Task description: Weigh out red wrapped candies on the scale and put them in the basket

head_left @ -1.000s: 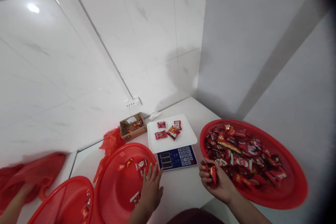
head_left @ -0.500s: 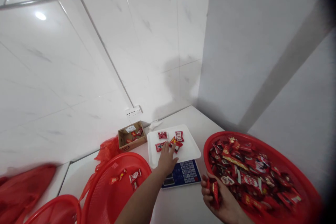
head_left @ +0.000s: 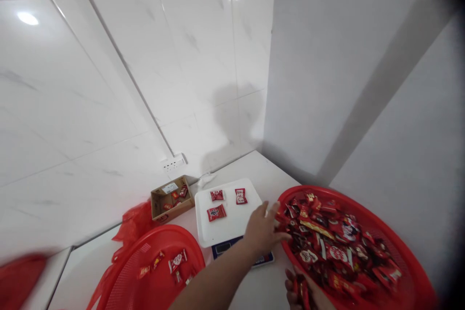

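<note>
My left hand [head_left: 262, 231] is over the near-left rim of the large red basket [head_left: 410, 261], its thumb and fingers around a red wrapped candy [head_left: 280, 223], which is partly hidden. Lower down, my right hand [head_left: 315, 295] is closed around red wrapped candies [head_left: 302, 291] beside the same basket, partly cut off by the frame's bottom edge. Many red and gold wrapped candies [head_left: 337, 252] fill that basket. On the white tray [head_left: 232, 223] of a blue scale [head_left: 222, 248] lie three red candies [head_left: 217, 212], apart from each other.
A second red basket [head_left: 145, 283] at left holds several candies. Behind it stands a small cardboard box [head_left: 172, 212] with a few candies, next to a red plastic bag [head_left: 135, 220]. A tiled wall [head_left: 203, 58] with a socket [head_left: 173, 162] and a grey wall [head_left: 327, 82] meet behind the table.
My left hand has moved right from the tray to the large basket's rim. The red-and-yellow candy is gone from the tray. The view has shifted slightly; my right hand still holds its candies.
</note>
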`<action>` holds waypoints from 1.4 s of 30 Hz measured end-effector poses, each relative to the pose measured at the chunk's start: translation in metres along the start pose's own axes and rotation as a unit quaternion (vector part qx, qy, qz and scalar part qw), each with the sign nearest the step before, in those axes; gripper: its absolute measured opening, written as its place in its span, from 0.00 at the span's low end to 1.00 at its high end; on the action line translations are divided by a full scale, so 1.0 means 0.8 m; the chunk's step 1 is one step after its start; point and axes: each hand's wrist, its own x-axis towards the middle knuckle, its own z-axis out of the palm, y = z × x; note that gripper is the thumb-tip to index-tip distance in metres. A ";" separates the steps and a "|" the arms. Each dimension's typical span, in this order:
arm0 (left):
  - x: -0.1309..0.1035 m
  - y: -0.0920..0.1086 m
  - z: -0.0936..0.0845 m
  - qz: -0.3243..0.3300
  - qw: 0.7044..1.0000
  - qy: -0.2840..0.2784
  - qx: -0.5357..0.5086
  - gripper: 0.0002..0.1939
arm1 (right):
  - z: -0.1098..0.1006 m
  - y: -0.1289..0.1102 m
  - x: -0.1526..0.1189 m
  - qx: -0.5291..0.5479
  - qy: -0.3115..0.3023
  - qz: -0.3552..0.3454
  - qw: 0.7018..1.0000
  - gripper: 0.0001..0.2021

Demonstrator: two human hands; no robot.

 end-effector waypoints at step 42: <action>-0.070 -0.075 -0.059 -0.355 0.617 0.321 -0.625 0.05 | 0.139 -0.013 0.093 -0.292 -0.037 -0.108 0.950 0.21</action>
